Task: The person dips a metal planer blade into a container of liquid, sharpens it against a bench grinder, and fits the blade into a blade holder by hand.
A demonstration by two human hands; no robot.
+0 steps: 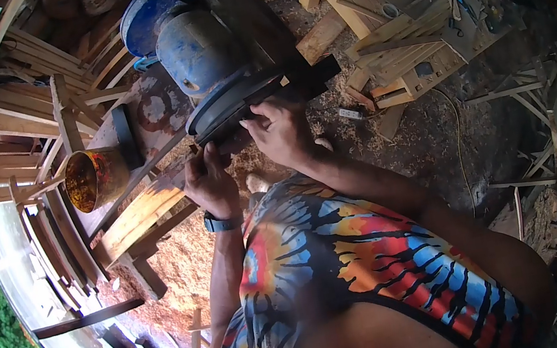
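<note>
A blue bench grinder [201,50] stands in front of me, its dark grinding wheel [228,101] facing my body. Along the near face of the wheel runs a thin dark strip, like a flat blade [234,124]. My left hand [211,184] pinches at the strip's left end, thumb and fingers closed. Farther along to the right, my right hand [280,130] has its thumb and fingers bent against the strip close to the wheel. Part of the strip is hidden behind the fingers.
A rusty, stained bucket [92,180] stands left of the grinder beside a dark block [128,136]. At the right, a wooden workbench [418,78] carries slats and tools. A cord [461,142] crosses the floor, and sawdust [173,274] lies below left.
</note>
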